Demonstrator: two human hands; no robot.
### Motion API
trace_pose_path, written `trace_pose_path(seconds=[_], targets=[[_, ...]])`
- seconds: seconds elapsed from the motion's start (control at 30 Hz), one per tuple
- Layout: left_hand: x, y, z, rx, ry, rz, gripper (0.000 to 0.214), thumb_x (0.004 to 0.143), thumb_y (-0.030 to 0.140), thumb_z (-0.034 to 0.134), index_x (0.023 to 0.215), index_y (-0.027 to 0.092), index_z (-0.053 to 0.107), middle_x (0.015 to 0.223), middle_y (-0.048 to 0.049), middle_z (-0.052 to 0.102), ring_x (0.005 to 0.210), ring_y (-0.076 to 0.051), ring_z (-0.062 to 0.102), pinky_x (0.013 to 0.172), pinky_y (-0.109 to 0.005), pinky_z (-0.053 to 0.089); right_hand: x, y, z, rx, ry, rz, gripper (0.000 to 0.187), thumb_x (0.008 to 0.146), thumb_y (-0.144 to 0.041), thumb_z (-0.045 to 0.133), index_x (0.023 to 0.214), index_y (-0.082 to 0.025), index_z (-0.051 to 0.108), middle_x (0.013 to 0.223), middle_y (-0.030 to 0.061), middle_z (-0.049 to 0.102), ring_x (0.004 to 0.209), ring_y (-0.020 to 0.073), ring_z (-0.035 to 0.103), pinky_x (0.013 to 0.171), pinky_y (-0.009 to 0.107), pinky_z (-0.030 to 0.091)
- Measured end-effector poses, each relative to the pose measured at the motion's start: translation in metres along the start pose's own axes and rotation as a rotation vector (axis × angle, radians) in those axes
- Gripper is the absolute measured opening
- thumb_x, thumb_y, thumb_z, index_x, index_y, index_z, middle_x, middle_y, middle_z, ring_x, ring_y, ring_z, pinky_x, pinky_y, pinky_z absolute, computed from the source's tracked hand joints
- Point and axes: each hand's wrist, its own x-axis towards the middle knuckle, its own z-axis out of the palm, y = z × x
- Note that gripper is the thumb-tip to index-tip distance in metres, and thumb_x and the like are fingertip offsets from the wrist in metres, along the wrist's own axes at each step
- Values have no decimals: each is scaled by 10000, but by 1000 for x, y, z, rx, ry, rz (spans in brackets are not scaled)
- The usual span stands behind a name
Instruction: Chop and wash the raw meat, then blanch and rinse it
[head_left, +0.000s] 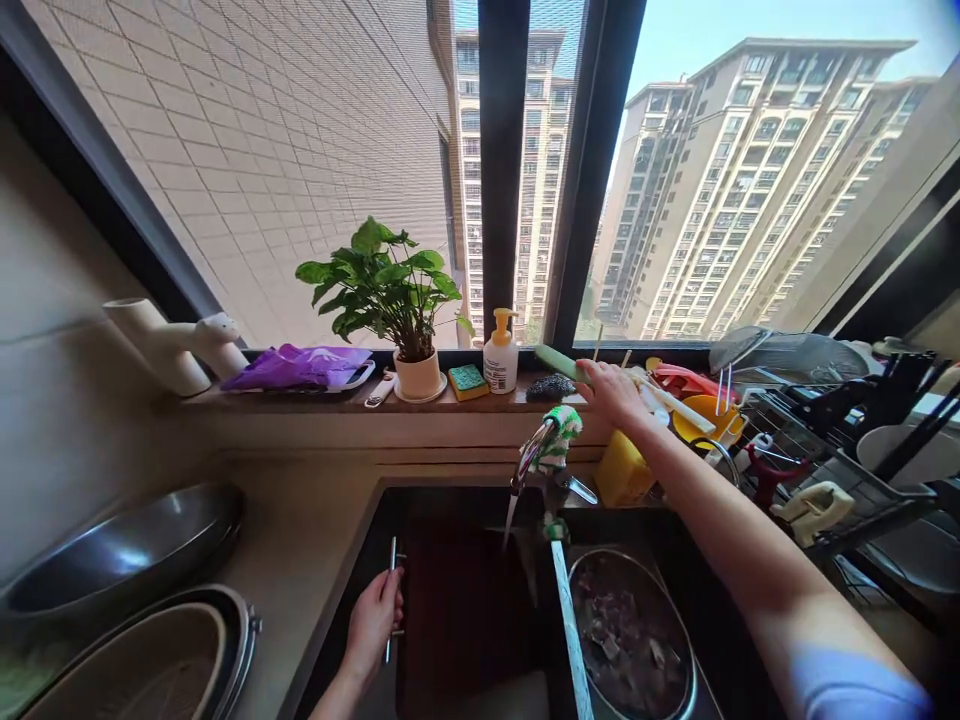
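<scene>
My left hand is closed around the metal handle of a dark reddish-brown board, which stands in the left sink bowl. Water runs from the faucet, wrapped in a green-and-white cloth, down by the board. Stretched to the windowsill, my right hand has its fingers on the near end of a pale green, long, rounded object; its kind is unclear. A dark wire scourer lies just below that object. Left of it are a soap pump bottle and a yellow-green sponge.
A round pan with soaking contents sits in the right bowl. Dish racks crowd the right side. A potted plant and purple packet occupy the sill; a wok and another pan rest at left.
</scene>
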Motion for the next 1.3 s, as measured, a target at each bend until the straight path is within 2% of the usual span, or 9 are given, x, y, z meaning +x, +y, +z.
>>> trace_pose_path(seconds=[0.1,0.23,0.33,0.47,0.67,0.87,1.03,1.17,1.3], targets=[[-6,8,12,-36,1,-38,733,462,817,603,815,177,655,487,41,500,402,-119,445,403,-248,330,60,2,30,1,-87,-66,321,825,-302,640,1095,-131,654,988,135,674,988,227,571,869,401,409],[-8,19,27,-36,1,-23,763,535,784,589,941,140,641,507,57,483,421,-109,426,400,-226,310,76,8,53,82,-64,-66,339,878,-354,544,1034,-85,679,1036,132,652,1080,251,524,910,489,357],[-6,25,35,-29,-2,5,756,550,774,591,942,129,635,510,62,475,435,-99,420,415,-217,320,45,15,49,137,20,-64,359,917,-315,475,1183,-117,612,1185,130,599,1162,262,463,965,495,337],[-1,30,42,-29,-14,10,738,552,767,604,919,127,640,507,64,461,437,-93,409,413,-213,322,-52,13,58,404,220,-50,329,944,-276,388,1185,-172,586,1169,113,609,1100,187,520,954,343,414],[4,38,52,-28,-27,28,709,569,740,623,936,134,653,513,59,462,445,-89,405,417,-209,321,-178,-3,154,387,-403,124,321,895,-261,448,1179,-201,585,1139,91,625,1026,199,595,864,307,452],[7,37,52,-16,-14,10,691,577,723,628,943,137,655,516,63,459,436,-85,400,415,-205,314,-176,-29,192,203,-752,312,361,868,-268,507,1218,-181,540,1054,122,650,947,234,625,759,298,427],[6,37,52,4,-27,3,700,608,712,619,992,128,647,525,65,447,447,-85,388,417,-203,308,-184,-110,177,603,-618,203,190,827,-306,562,976,-194,605,972,80,647,906,214,607,782,299,432],[2,41,58,19,-39,-9,675,652,681,618,1039,128,633,550,60,454,476,-84,389,432,-198,319,-196,-185,202,1001,-379,230,165,810,-239,559,966,-193,588,1206,96,569,1124,206,523,948,336,401],[0,42,58,44,-35,-40,644,680,652,621,1078,145,619,550,67,424,478,-85,373,424,-193,308,-178,-177,254,995,-401,524,257,902,-275,431,1077,-156,575,1173,107,602,1090,216,552,958,406,412]])
